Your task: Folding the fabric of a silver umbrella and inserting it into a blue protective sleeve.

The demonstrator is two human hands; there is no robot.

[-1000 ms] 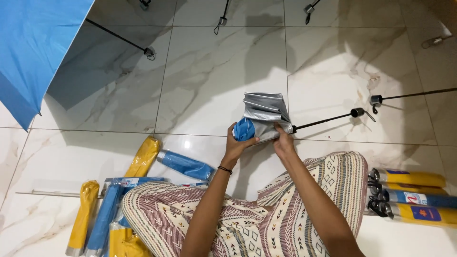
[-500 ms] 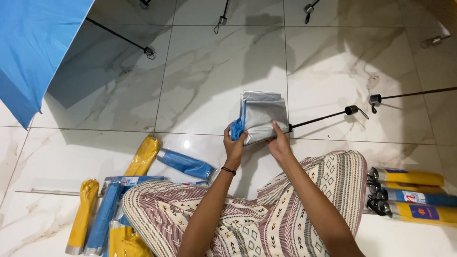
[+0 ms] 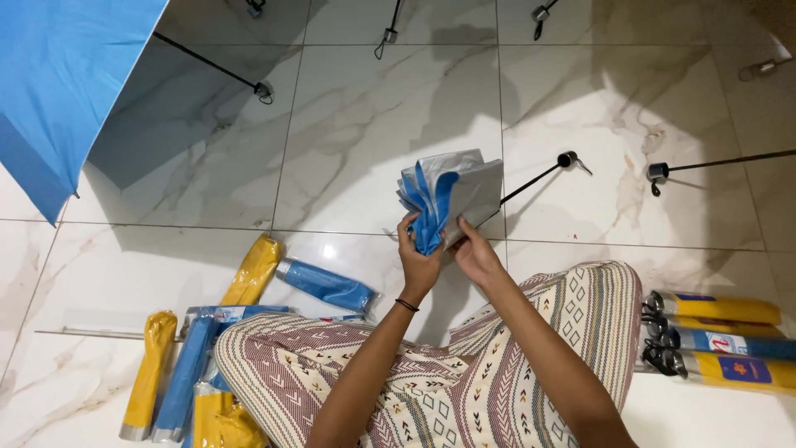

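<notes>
I hold a folded umbrella canopy (image 3: 464, 192), silver outside and blue inside, above my lap. Its black shaft (image 3: 539, 176) sticks out to the right over the marble floor. My left hand (image 3: 419, 259) grips the blue folds at the lower left of the canopy. At the canopy's lower right edge my right hand (image 3: 477, 253) pinches the silver fabric. Both forearms reach up from my patterned trousers (image 3: 448, 373).
An open blue umbrella (image 3: 58, 83) fills the top left. Yellow and blue umbrella sleeves (image 3: 249, 278) lie at the lower left. Packed umbrellas (image 3: 717, 336) are stacked at the right. More black shafts (image 3: 713, 164) lie on the floor at the right and top.
The canopy has turned and spread in my hands, showing more blue folds. Its shaft tip has swung left and nearer. Both hands shifted slightly on the fabric.
</notes>
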